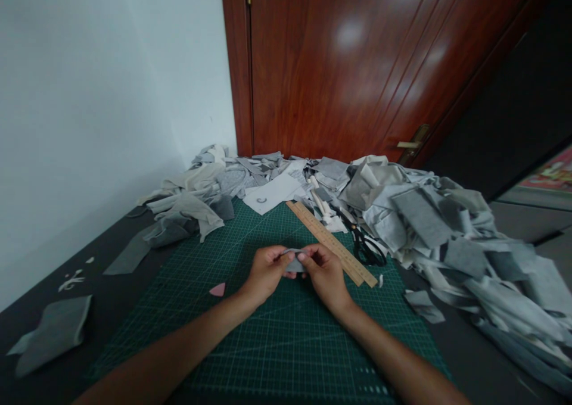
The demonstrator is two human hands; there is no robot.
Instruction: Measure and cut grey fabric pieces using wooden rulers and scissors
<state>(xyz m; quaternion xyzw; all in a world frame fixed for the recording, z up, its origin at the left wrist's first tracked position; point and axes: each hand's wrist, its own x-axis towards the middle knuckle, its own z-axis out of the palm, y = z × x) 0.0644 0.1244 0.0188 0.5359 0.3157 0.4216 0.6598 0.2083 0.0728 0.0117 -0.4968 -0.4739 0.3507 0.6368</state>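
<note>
Holding a grey scrap [294, 265] over the mat [268, 345], pinched in the fingers of left hand [267, 269] and right hand [325, 271] — smack between them, so equally near both. Can't tell its long axis. Also got a pink triangle [217, 289] out left — plus rulers [326, 233], then scissors [358, 239], off right.

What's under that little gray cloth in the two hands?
Some fingers peek out at the lower edge of the gray cloth, with the green mat beneath. Whatever the cloth itself covers can't be seen.
</note>
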